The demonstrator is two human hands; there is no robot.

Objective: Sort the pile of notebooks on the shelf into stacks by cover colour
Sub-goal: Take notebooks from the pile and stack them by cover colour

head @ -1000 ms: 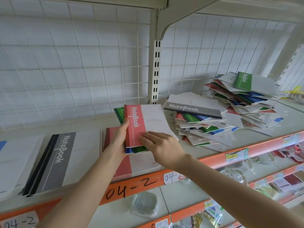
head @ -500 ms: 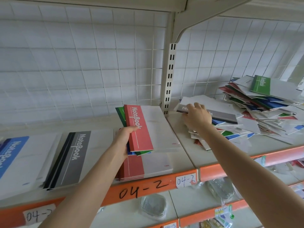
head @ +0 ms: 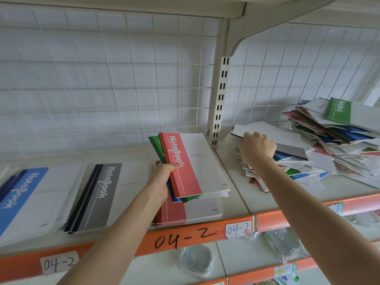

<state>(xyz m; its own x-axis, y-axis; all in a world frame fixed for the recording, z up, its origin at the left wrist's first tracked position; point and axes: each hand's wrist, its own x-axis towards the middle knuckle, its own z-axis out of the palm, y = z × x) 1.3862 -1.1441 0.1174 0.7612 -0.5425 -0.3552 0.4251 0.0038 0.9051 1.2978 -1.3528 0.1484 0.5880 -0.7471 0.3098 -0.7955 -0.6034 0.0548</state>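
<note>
The left hand [head: 162,182] is clamping a small bundle of notebooks, thumb lying across the red band of the top red notebook [head: 181,165] and fingers wrapping underneath. A green notebook [head: 155,145] is fanning out behind it, and a blue notebook [head: 175,199] is peeking out at the bundle's lower edge. That bundle is hanging tilted just above the red stack [head: 185,212], which is lying flat at the front of the shelf [head: 185,236]. The left forearm is rising from the bottom of the view, wrist bending slightly inward.

Over on the other side, the right hand [head: 258,147] is reaching out knuckles-up, fingers curling down over the near left edge of the grey notebook [head: 292,150] on top of the pile [head: 329,153]; the fingertips are hiding under the hand. The right arm is stretching out long and nearly straight, crossing the shelf's orange lip.

The pile is sprawling loose in the right bay, mixed red, green, blue and white covers. In the left bay, the grey stack [head: 98,198] and the blue stack [head: 24,198] are sitting side by side, left of the red one.
</note>
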